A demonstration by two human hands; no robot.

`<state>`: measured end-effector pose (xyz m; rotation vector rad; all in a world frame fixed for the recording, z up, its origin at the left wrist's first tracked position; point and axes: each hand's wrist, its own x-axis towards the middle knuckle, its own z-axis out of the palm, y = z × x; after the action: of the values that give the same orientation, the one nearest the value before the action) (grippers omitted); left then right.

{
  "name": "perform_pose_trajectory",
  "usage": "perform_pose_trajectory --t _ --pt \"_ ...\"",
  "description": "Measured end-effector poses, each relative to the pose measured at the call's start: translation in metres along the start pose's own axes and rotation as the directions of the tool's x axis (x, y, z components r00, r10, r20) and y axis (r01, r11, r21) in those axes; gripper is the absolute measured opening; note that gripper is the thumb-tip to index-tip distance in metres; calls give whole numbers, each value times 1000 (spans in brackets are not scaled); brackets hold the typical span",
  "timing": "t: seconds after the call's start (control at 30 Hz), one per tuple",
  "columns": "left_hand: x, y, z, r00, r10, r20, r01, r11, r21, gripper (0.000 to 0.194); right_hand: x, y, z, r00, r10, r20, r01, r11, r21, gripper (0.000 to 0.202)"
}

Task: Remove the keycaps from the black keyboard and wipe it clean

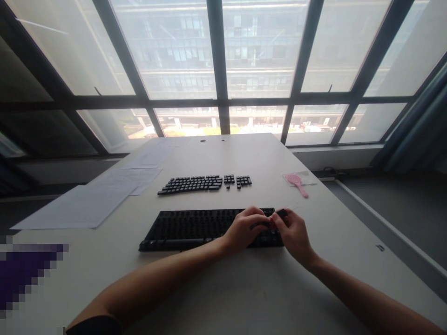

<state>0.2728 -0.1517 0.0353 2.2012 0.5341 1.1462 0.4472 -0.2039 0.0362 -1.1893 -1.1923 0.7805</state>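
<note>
Keyboard (192, 223), black and bare of most of its caps, lies on the white worktop (216, 298) in front of me, with both my hands meeting over its right end. There my right hand (296, 235) pinches a small dark piece (281, 213) between thumb and fingers, thin pale strands (294, 205) showing just past it. My left hand (244, 229) is curled, fingertips drawn in close beside those of the right; whether it grips anything, I cannot tell. A long bar and a few caps sit along the keyboard's near edge. Beyond the keyboard, loose black keycaps (191, 184) stand in rows, a wide group to the left and smaller ones to its right. A pink round-headed object (294, 179) with a handle lies past the keyboard's right end, on clear wrapping. Overlapping paper sheets (80, 204) spread past its left end, and tall windows (258, 51) rise far behind it.
</note>
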Motion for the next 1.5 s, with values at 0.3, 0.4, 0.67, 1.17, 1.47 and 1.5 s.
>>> perform_pose_trajectory --t 0.3,0.4,0.67,1.17,1.47,1.5 --pt "-3 -4 5 999 36 13 -37 995 88 18 1 11 1 993 104 56 -108 992 70 29" --pt "-4 -3 5 999 5 32 -8 996 94 21 2 10 0 987 149 62 -155 983 98 30" --pt "-7 -4 4 982 186 9 -184 957 227 17 2 10 0 990 130 49 -134 987 94 31" --pt "3 0 -1 995 -87 -51 82 991 -106 11 1 1 0 986 70 154 -87 991 104 30" --pt "-2 -3 4 999 -10 -48 12 998 54 12 1 0 0 989 55 139 -70 992 106 29" --pt "-2 -3 4 999 -2 -47 5 998 61 12 1 1 0 988 61 139 -76 991 107 30"
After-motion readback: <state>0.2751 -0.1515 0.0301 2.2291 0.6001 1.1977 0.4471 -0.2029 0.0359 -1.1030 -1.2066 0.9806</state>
